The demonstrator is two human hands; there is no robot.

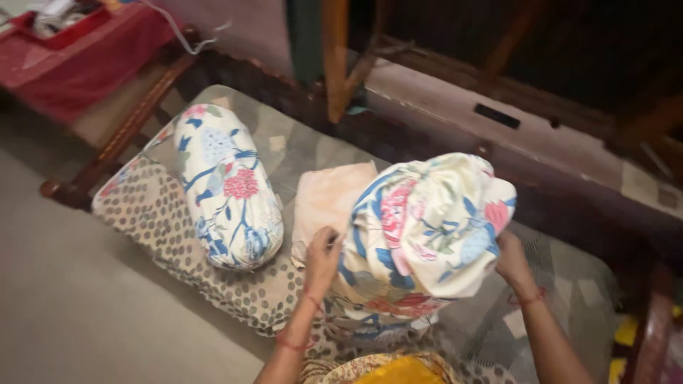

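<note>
Floral pillow cover (427, 227) bunched upright over a pillow on the dotted mattress (156, 213), left hand (321, 257) pinching its edge, right hand (512, 262) gripping the far side to tug it down; finished floral bolster (226, 186) alongside

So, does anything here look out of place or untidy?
Nothing is damaged or spilled. The floral cover held by the left hand and right hand is bunched and wrinkled, unlike the smooth covered bolster lying on the dotted mattress.
</note>
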